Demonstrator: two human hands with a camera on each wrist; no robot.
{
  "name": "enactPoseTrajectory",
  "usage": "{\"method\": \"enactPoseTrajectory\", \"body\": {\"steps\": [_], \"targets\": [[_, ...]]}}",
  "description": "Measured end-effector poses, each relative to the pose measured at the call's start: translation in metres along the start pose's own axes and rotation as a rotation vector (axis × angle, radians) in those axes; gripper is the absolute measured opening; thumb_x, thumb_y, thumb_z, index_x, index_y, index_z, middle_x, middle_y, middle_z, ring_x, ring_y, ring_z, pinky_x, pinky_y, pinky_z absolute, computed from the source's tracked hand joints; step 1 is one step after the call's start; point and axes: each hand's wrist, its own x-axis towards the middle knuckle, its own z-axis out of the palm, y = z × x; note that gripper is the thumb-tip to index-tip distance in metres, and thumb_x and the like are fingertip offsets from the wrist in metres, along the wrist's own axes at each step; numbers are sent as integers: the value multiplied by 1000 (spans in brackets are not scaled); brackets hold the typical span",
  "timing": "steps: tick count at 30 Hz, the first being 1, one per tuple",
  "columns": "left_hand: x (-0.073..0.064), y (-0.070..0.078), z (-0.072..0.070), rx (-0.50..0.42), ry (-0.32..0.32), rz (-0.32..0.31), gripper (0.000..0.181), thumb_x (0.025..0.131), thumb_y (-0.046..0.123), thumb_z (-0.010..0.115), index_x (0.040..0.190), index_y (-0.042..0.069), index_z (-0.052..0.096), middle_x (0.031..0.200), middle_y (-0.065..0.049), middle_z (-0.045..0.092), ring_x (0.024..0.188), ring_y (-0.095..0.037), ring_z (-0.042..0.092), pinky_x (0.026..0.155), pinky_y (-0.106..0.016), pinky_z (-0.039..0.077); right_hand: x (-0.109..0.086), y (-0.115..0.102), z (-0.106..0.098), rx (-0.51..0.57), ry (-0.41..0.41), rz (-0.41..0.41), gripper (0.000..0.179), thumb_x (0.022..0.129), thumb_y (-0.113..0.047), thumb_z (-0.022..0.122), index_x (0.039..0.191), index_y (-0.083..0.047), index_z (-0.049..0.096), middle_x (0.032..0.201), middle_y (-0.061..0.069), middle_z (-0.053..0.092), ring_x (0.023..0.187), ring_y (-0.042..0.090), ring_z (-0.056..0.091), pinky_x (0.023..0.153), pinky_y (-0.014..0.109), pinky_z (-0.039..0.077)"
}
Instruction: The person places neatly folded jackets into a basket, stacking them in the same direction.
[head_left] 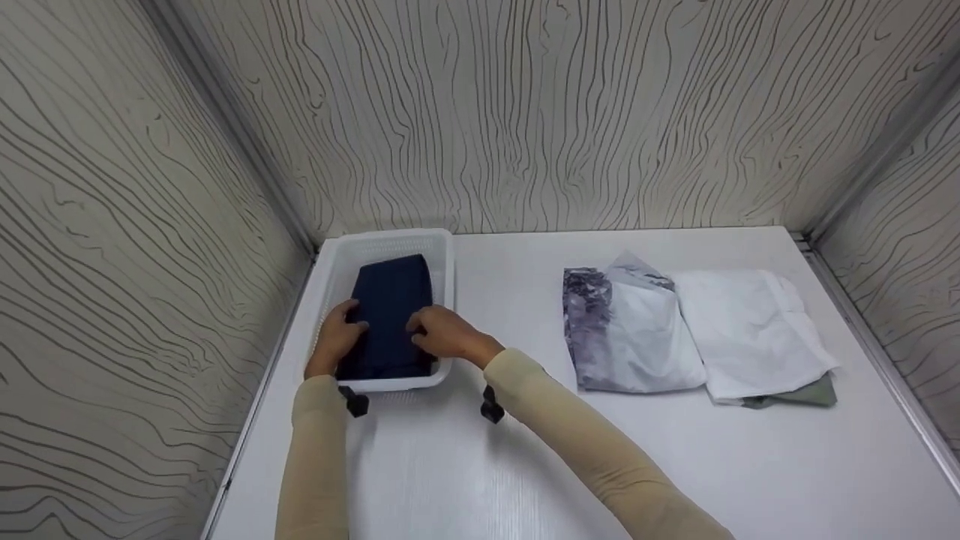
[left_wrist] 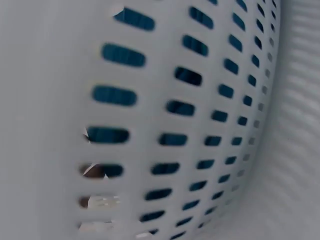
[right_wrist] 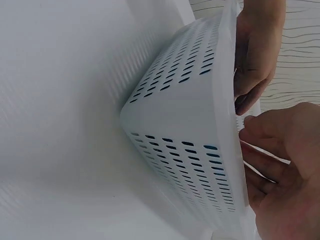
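Observation:
A folded navy-blue cloth [head_left: 391,315] lies in a white perforated plastic basket [head_left: 448,270] at the left of the table. My left hand [head_left: 337,341] reaches over the basket's near left side, its thumb and fingers spread at the cloth's left edge. On the opposite edge, my right hand [head_left: 448,334] touches the cloth with loosely bent fingers. The right wrist view shows the right hand [right_wrist: 285,160] reaching over the rim, thumb apart from the fingers; fingertips are partly hidden inside. Only the basket wall [left_wrist: 160,115] fills the left wrist view, dark blue showing through its slots.
Right of the basket on the white table [head_left: 510,300] lie a white cloth with a purple-grey print [head_left: 637,330] and a white folded cloth [head_left: 757,330]. A green cloth [head_left: 810,394] peeks out beneath. Wood-patterned walls [head_left: 525,112] close in the back and sides.

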Motion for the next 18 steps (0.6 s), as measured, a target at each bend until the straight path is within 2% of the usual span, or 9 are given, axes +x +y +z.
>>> {"method": "enactPoseTrajectory", "body": {"steps": [6, 9, 13, 18], "targets": [[-2, 13, 3, -1, 47, 65, 54, 107, 7, 53, 158, -6, 43, 163, -30, 43, 155, -45, 38, 128, -56, 32, -3, 5, -8, 113, 70, -37, 31, 106, -8, 62, 133, 0, 72, 134, 16, 72, 124, 27, 69, 107, 41, 56], [-4, 18, 8, -42, 79, 102, 50, 106, 5, 53, 155, -7, 47, 157, -31, 50, 150, -45, 46, 125, -54, 38, -8, 8, -15, 151, 101, -62, 30, 105, -6, 62, 132, 0, 72, 132, 16, 72, 119, 26, 70, 104, 41, 58], [-9, 28, 17, -104, 97, 142, 46, 106, 3, 55, 151, -7, 52, 153, -30, 54, 146, -44, 50, 122, -53, 42, -16, 13, -26, 187, 136, -94, 28, 104, -4, 62, 130, 1, 73, 130, 17, 73, 117, 27, 69, 102, 42, 58], [-15, 43, 28, -167, 95, 161, 44, 107, 5, 57, 150, -4, 54, 153, -25, 56, 144, -40, 52, 120, -52, 44, -29, 22, -42, 220, 187, -121, 27, 104, -2, 61, 128, 2, 73, 130, 18, 73, 115, 31, 71, 100, 45, 59]]}}
